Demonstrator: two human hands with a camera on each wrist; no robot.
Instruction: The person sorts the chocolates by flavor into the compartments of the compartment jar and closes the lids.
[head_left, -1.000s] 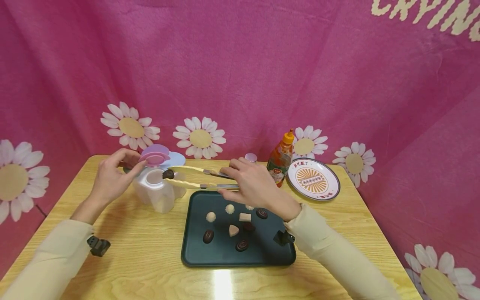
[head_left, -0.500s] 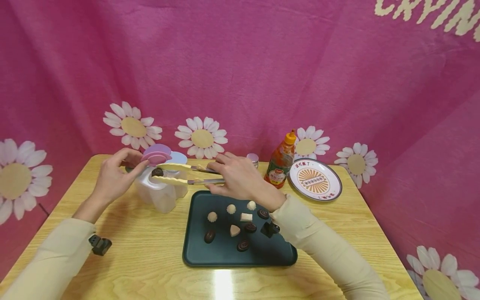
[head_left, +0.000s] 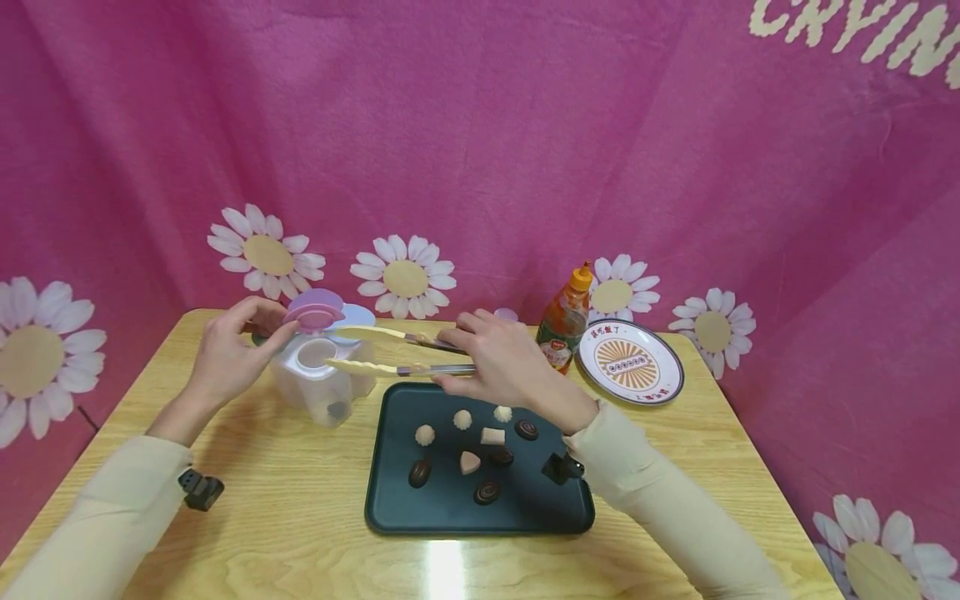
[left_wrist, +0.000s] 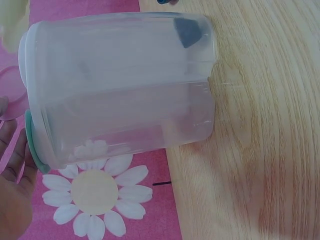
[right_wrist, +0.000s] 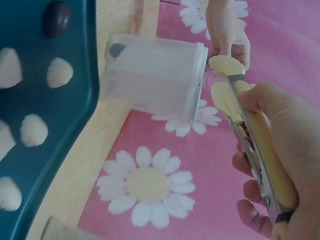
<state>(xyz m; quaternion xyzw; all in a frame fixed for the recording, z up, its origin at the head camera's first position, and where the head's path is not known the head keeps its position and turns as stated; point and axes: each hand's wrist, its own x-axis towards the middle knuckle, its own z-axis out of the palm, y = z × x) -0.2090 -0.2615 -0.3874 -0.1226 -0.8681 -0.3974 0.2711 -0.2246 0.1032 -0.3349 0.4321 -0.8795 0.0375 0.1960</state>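
My left hand [head_left: 228, 354] pinches a raised pink lid [head_left: 313, 318] on a translucent plastic storage container [head_left: 296, 387] with several lids. The round opening beneath that lid is uncovered. One dark chocolate [left_wrist: 188, 32] lies at the container's bottom, seen through the wall. My right hand [head_left: 506, 362] grips a pair of tongs [right_wrist: 265, 150] with yellow tips and metal arms. Their tips are spread apart beside the opening, holding nothing. A dark green tray [head_left: 397, 512] carries several dark and pale chocolates, among them a dark oval one [head_left: 420, 473] and a white rectangular one [head_left: 492, 436].
Behind my right hand stands a sauce bottle [head_left: 562, 329] with a yellow cap. A patterned plate [head_left: 663, 358] lies right of it. A small jar with a pale purple lid [head_left: 506, 314] is partly hidden. A pink flowered cloth [head_left: 480, 167] hangs behind the wooden table [head_left: 285, 533].
The tongs moved left over the opening and released the dark chocolate, which dropped into the container. They then spread and drew back right. My left hand has kept the pink lid raised.
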